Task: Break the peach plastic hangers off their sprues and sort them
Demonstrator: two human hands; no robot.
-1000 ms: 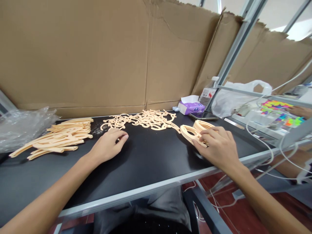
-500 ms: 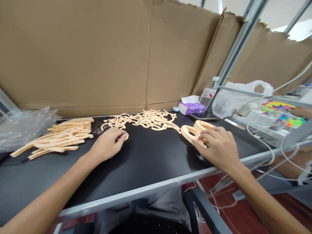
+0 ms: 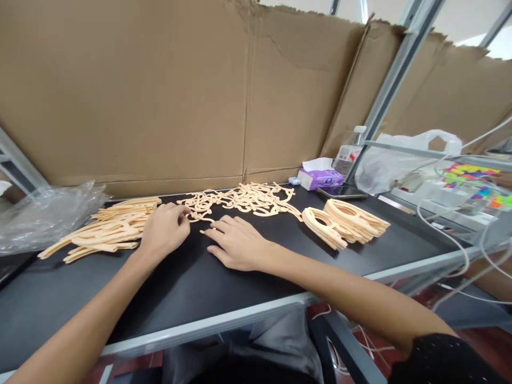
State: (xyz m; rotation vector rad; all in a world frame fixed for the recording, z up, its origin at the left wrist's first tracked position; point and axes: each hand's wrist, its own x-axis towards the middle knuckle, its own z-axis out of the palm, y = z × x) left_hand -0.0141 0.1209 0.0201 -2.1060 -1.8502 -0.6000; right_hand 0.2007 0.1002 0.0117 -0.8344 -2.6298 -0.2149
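My left hand point(image 3: 166, 228) is curled, thumb and fingers together, between the left stack and the loose pile; whatever it may hold is hidden. My right hand point(image 3: 238, 244) lies palm down beside it, fingers stretched out, fingertips at a small cream piece point(image 3: 202, 231) on the black tabletop. Just beyond both hands spreads a tangled pile of thin, curved cream pieces point(image 3: 256, 198). Long, flat cream strips point(image 3: 106, 226) are stacked to the left, partly behind my left hand. On the right stand two rows of cream ring-ended pieces point(image 3: 324, 226), untouched.
Clear plastic wrap point(image 3: 48, 213) lies at the far left. At the back right are a purple tissue pack point(image 3: 322, 177), a phone point(image 3: 342, 191) and a bottle point(image 3: 350, 154). A cardboard wall point(image 3: 160, 96) closes the back. White cables point(image 3: 444, 245) hang at the right.
My right hand has let go of the ring-ended pieces and moved left, beside my left hand. My left hand has shifted slightly left, and its fingers now curl near the loose pile.
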